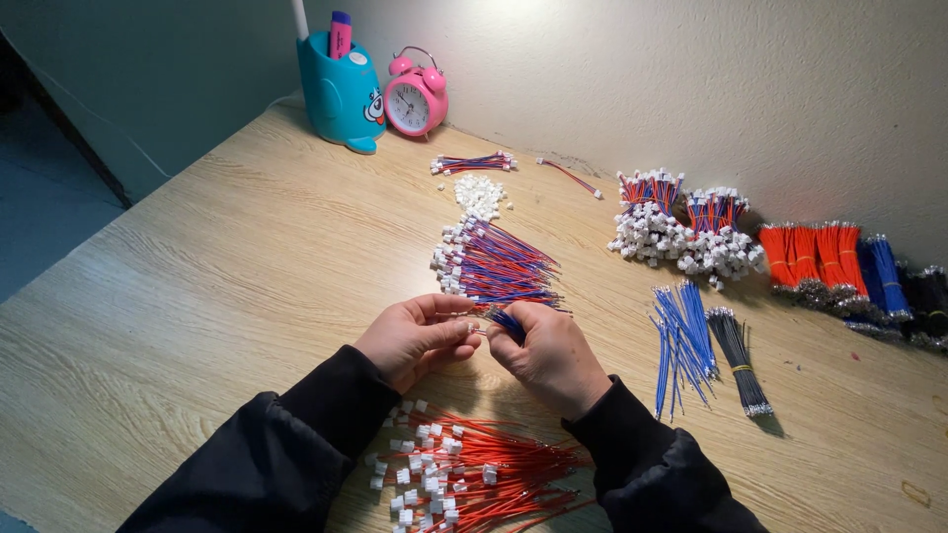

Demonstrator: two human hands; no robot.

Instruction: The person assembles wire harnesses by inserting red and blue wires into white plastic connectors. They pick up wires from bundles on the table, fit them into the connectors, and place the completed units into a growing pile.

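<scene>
Both hands meet over mid desk [197,296], black sleeves on both arms. L hand [413,336]: grip narrow, thumb + fingertips pinched on a small white connector [475,327], palm turned up a bit. R hand [553,355]: grip closed on a blue wire [510,323], wire end pointing at the connector, the two touching or just about, can't tell which at this size. Just beyond my knuckles: fan of red/blue wires w/ white plugs [494,265], plug ends to the left, tails running right toward R hand. Past that, small heap of loose white housings [480,193], then a short red/blue bundle [474,162] and a single red wire [571,176] near the wall. Near me, between forearms: pile of red wires w/ white plugs [474,472], plugs spilling left. R of my R hand: loose blue wires [681,341], just beside them a tied black bundle [741,361]. Further R along wall: two clumps of plugged red/blue wires [681,232], then bundles in orange-red [815,255], blue [884,262], black [928,296] at frame edge. Far L corner: teal pen holder [341,94] w/ a pink marker [340,32] in it, pink alarm clock [416,101] touching its R side. Desk is light wood grain, lit from above the wall.
</scene>
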